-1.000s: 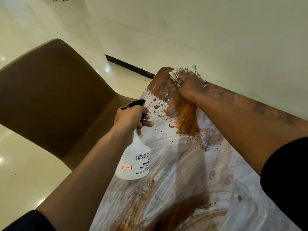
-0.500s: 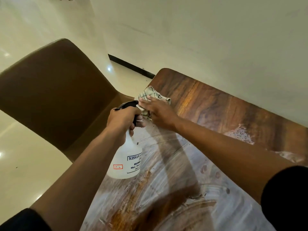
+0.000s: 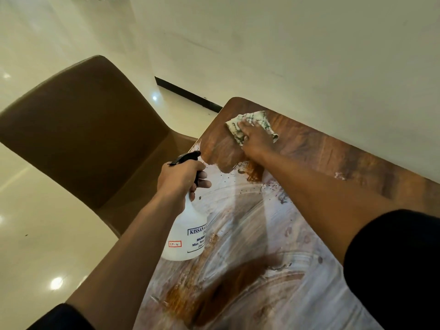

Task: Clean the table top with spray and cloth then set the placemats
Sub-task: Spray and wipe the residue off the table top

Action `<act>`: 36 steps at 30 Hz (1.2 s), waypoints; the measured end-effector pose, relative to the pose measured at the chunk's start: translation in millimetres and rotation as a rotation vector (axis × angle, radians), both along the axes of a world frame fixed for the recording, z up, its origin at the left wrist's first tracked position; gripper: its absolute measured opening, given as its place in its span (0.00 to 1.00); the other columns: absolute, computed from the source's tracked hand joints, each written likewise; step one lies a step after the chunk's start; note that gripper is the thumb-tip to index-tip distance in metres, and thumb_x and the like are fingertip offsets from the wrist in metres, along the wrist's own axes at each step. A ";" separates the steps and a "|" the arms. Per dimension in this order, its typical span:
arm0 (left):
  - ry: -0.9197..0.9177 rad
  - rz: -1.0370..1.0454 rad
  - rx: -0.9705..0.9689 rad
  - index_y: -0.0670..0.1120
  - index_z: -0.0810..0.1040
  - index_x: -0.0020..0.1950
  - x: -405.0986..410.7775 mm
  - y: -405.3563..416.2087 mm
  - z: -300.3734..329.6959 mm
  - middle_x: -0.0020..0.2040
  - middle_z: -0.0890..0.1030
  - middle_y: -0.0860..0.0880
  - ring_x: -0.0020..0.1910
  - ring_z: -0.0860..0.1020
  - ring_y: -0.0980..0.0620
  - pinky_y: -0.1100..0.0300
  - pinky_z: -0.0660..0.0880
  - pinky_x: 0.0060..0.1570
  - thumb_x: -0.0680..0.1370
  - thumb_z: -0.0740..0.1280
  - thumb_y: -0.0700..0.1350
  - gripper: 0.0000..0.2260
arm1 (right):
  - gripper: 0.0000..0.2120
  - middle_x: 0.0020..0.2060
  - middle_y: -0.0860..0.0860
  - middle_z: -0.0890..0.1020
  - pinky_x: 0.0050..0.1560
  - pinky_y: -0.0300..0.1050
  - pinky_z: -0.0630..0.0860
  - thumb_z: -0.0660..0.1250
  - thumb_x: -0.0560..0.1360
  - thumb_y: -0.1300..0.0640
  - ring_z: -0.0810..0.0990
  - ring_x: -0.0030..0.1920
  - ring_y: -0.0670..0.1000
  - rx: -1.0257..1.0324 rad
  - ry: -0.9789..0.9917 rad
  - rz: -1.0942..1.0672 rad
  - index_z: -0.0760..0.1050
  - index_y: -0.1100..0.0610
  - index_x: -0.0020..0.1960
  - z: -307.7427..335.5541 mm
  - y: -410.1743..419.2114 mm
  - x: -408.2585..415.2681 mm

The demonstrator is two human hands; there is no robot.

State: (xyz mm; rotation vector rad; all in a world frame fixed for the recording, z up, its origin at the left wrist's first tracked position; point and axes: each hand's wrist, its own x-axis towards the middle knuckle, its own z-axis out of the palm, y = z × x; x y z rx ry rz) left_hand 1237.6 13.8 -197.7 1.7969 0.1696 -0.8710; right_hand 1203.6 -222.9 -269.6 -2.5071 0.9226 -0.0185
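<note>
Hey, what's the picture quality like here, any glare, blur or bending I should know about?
Head view: bright ceiling-light glare spots dot the glossy floor; the wet table reflects pale streaks; the wide lens bends the chair and wall lines; the right hand on the cloth looks slightly smeared; the bottle label in the left hand stays partly readable.

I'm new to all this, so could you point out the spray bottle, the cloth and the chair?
spray bottle (image 3: 184,236): head view, on its white body beside the label.
cloth (image 3: 258,117): head view, on the far patterned part beyond the fingers.
chair (image 3: 81,129): head view, on the brown backrest.
</note>
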 end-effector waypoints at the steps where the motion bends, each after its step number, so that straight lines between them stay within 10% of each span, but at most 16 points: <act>1: -0.005 0.006 0.008 0.40 0.81 0.50 -0.8 3.2 -0.3 0.33 0.84 0.47 0.28 0.84 0.53 0.64 0.66 0.21 0.80 0.73 0.41 0.04 | 0.29 0.81 0.46 0.59 0.78 0.57 0.53 0.61 0.83 0.61 0.55 0.81 0.55 0.013 -0.017 0.035 0.60 0.44 0.81 -1.0 16.6 3.6; 9: -0.062 0.036 0.087 0.40 0.81 0.42 -23.5 34.9 -2.2 0.37 0.84 0.41 0.22 0.78 0.56 0.61 0.64 0.27 0.79 0.72 0.40 0.06 | 0.29 0.81 0.43 0.59 0.76 0.58 0.54 0.59 0.82 0.61 0.54 0.81 0.50 -0.085 -0.100 0.625 0.61 0.47 0.81 -15.2 114.9 -0.2; 22: -0.174 0.119 0.116 0.40 0.81 0.47 -55.4 64.9 -2.8 0.36 0.83 0.45 0.25 0.80 0.54 0.62 0.68 0.24 0.80 0.73 0.41 0.05 | 0.28 0.81 0.42 0.58 0.79 0.54 0.51 0.58 0.83 0.63 0.52 0.82 0.50 0.016 -0.048 0.010 0.62 0.47 0.80 -7.1 -1.8 -73.2; 26: -0.193 0.149 0.109 0.39 0.81 0.56 -59.1 81.0 -0.9 0.42 0.86 0.42 0.31 0.86 0.49 0.63 0.69 0.22 0.82 0.72 0.41 0.06 | 0.28 0.81 0.43 0.59 0.78 0.55 0.52 0.61 0.83 0.61 0.53 0.82 0.51 -0.019 -0.059 0.095 0.62 0.46 0.80 -6.9 46.4 -65.2; 36: -0.139 0.229 0.171 0.42 0.78 0.40 -77.0 121.6 -6.1 0.31 0.79 0.47 0.24 0.76 0.54 0.60 0.67 0.25 0.81 0.72 0.41 0.11 | 0.29 0.81 0.41 0.57 0.78 0.59 0.52 0.59 0.83 0.61 0.52 0.82 0.49 -0.039 -0.081 0.675 0.59 0.42 0.80 -20.4 181.2 -62.9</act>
